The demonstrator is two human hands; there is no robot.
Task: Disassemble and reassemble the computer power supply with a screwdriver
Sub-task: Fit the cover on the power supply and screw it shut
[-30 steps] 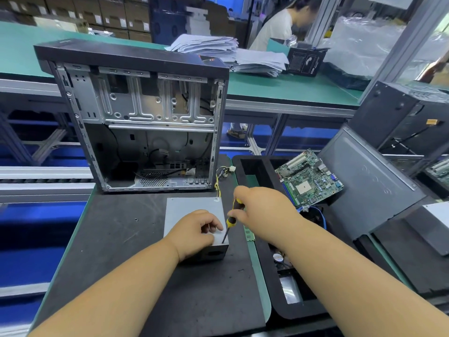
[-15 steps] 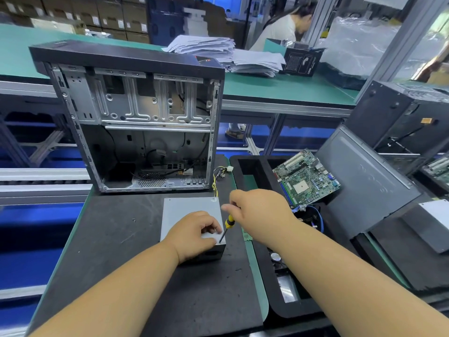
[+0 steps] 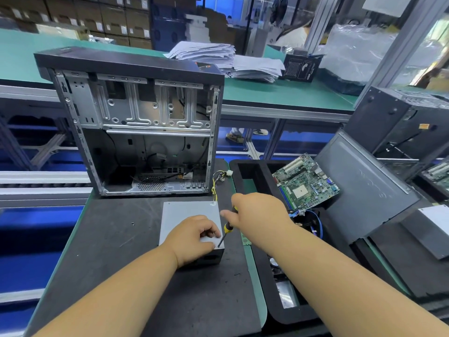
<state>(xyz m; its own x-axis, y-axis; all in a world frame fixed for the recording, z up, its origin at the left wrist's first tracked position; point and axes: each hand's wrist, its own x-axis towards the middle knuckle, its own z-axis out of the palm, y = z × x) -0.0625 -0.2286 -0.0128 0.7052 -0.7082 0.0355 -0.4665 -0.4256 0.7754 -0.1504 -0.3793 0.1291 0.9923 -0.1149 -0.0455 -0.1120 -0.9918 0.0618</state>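
Observation:
The grey metal power supply lies flat on the black mat, in front of the open computer case. Its yellow and black cables trail from its far right corner. My left hand rests on its near right corner with fingers curled, seemingly pinching something small that I cannot make out. My right hand grips a black and yellow screwdriver. Its tip points down at the supply's top, close to my left fingers.
A tiny screw lies on the black mat left of the supply. A black foam tray to the right holds a green motherboard and blue cables. A grey side panel leans further right.
The screwdriver has tilted and its tip now sits nearer my left fingers. My right hand has shifted slightly; the left hand stays on the supply's corner.

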